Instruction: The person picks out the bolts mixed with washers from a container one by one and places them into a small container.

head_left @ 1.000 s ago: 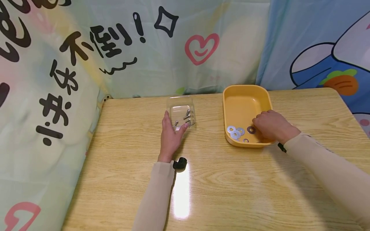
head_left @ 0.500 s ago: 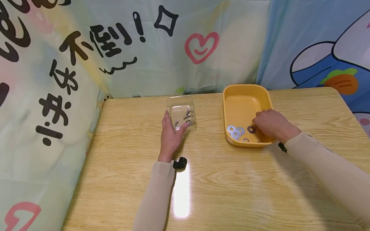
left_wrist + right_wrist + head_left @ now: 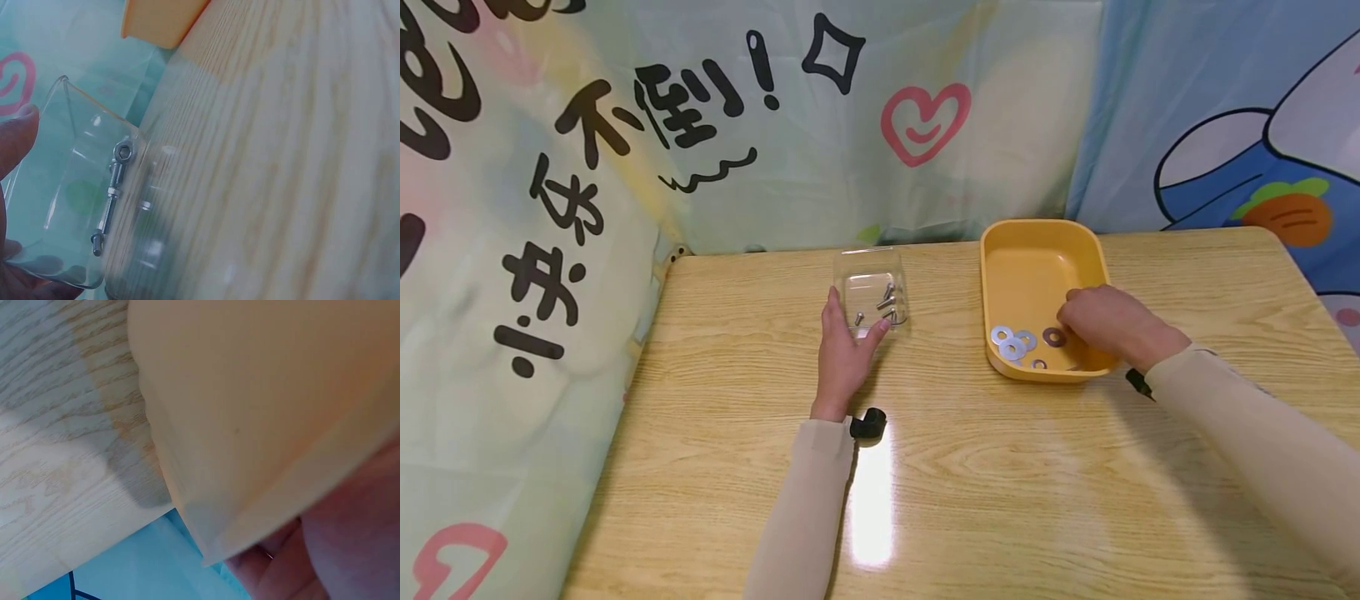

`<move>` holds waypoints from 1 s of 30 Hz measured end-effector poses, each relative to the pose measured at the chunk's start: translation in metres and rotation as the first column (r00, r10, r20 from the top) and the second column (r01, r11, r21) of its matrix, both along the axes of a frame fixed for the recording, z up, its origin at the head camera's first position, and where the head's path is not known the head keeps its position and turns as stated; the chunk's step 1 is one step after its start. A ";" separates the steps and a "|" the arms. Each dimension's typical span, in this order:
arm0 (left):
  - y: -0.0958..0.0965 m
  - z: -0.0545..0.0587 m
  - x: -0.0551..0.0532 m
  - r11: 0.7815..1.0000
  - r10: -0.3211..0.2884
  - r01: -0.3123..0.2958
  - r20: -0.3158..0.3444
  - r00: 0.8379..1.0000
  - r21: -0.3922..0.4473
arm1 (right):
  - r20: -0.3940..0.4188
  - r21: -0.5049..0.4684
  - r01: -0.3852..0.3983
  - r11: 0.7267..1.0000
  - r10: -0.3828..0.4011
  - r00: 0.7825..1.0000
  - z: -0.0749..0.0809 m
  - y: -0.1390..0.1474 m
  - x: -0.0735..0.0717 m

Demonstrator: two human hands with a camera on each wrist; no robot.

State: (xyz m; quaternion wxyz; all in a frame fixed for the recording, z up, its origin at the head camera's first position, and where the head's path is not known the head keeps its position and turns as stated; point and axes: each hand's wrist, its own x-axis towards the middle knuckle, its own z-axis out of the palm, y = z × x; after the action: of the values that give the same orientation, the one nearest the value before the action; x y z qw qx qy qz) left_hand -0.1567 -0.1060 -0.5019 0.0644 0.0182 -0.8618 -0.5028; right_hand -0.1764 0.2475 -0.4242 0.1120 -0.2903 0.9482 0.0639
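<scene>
My left hand (image 3: 841,358) grips a small clear plastic box (image 3: 871,265), thumb on one side and fingers on the other. Several screws (image 3: 886,302) lie inside; in the left wrist view one screw (image 3: 123,152) shows its hex socket head. My right hand (image 3: 1108,321) reaches into a yellow tray (image 3: 1045,377) with its fingers bent down. Left of it, several silver washers (image 3: 1012,348) and a darker washer (image 3: 1053,337) lie on the tray floor. In the right wrist view the tray wall (image 3: 250,425) covers most of the fingertips; a tiny metallic glint shows between the fingers, and I cannot tell what they hold.
Both containers stand near the back of a wood-grain table (image 3: 955,492), the tray right of the box. A printed cloth (image 3: 1000,125) hangs behind the table and along its left side. A black wrist camera (image 3: 868,423) sits at the left sleeve.
The right hand and forearm have shifted very slightly to the right, still inside the tray. The left hand, box and washers look unchanged.
</scene>
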 end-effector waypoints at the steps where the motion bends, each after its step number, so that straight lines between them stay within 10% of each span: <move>1: 0.000 0.000 0.000 1.000 0.000 0.000 -0.002 1.000 0.000 | -0.003 -0.003 0.002 1.000 -0.002 1.000 0.001 0.000 0.000; 30: 0.001 -0.001 0.001 1.000 -0.002 0.002 -0.012 1.000 -0.008 | -0.094 -0.141 0.130 0.981 -0.144 0.985 0.022 -0.019 0.005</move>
State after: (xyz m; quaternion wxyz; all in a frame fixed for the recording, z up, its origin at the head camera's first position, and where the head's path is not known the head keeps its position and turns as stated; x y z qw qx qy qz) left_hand -0.1561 -0.1045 -0.5029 0.0690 0.0142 -0.8634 -0.4995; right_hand -0.1716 0.2282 -0.4021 0.0469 -0.2275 0.9726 0.0070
